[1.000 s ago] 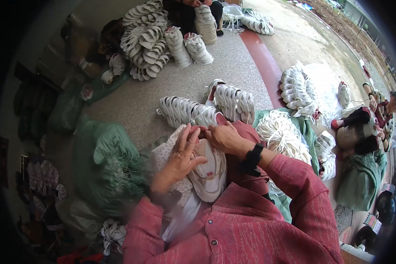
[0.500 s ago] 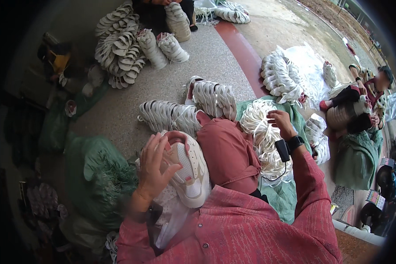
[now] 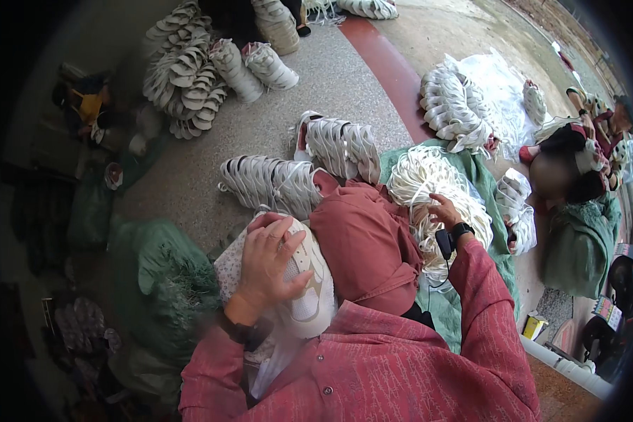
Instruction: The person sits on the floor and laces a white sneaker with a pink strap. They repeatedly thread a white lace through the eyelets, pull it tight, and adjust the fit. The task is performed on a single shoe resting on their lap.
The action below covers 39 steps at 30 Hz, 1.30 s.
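Across speckled floor (image 3: 344, 77), red strip (image 3: 378, 60), shoe stacks (image 3: 278, 184), laces (image 3: 436, 181) on green sheeting (image 3: 444, 320)

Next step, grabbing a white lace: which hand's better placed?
Likely the right hand: it's right at the pile of white laces, while the left hand lies over the shoe, well away.

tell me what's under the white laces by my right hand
Green sheeting shows along the edges of the white laces. Whatever lies directly beneath the pile is covered by it and cannot be seen.
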Each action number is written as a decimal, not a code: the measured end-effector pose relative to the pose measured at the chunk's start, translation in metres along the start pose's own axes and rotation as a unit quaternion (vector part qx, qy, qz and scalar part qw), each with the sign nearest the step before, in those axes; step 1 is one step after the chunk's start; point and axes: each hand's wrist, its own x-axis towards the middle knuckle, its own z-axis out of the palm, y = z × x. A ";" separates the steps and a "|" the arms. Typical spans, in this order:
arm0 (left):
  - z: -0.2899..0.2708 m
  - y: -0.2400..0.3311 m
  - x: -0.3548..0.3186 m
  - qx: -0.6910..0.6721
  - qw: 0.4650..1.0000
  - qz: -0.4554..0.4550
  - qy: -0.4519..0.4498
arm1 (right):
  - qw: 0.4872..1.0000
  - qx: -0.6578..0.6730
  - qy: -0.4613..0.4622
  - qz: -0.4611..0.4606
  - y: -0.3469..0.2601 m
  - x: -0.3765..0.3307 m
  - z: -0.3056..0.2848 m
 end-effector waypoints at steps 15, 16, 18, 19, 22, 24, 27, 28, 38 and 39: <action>0.002 0.003 -0.008 -0.012 1.000 -0.002 0.000 | 0.948 0.243 -0.202 0.032 -0.075 -0.060 0.014; 0.000 0.002 -0.009 -0.024 1.000 -0.006 -0.011 | 0.950 0.206 -0.234 0.006 -0.111 -0.093 0.035; -0.007 0.005 -0.003 -0.072 0.997 -0.013 -0.011 | 0.946 0.126 -0.293 -0.061 -0.170 -0.156 0.073; -0.012 0.009 0.000 -0.106 0.994 -0.022 0.002 | 0.937 0.077 -0.324 -0.101 -0.194 -0.186 0.091; -0.029 0.034 0.009 -0.163 0.986 0.021 -0.012 | 0.857 -0.004 -0.464 -0.225 -0.231 -0.267 0.136; -0.044 0.064 -0.002 -0.288 0.955 0.015 -0.075 | 0.786 0.021 -0.531 -0.316 -0.244 -0.296 0.154; -0.077 0.090 -0.023 -0.498 0.846 -0.111 -0.153 | 0.743 0.058 -0.570 -0.345 -0.273 -0.328 0.155; -0.097 0.097 -0.008 -0.547 0.799 -0.162 -0.189 | 0.770 0.082 -0.574 -0.266 -0.283 -0.329 0.144; -0.123 0.065 -0.105 -0.627 0.742 -0.138 0.193 | 0.972 -0.213 -0.081 -0.059 -0.108 -0.106 0.054; -0.121 0.062 -0.119 -0.639 0.725 -0.141 0.213 | 0.983 -0.135 -0.092 0.078 -0.100 -0.107 0.055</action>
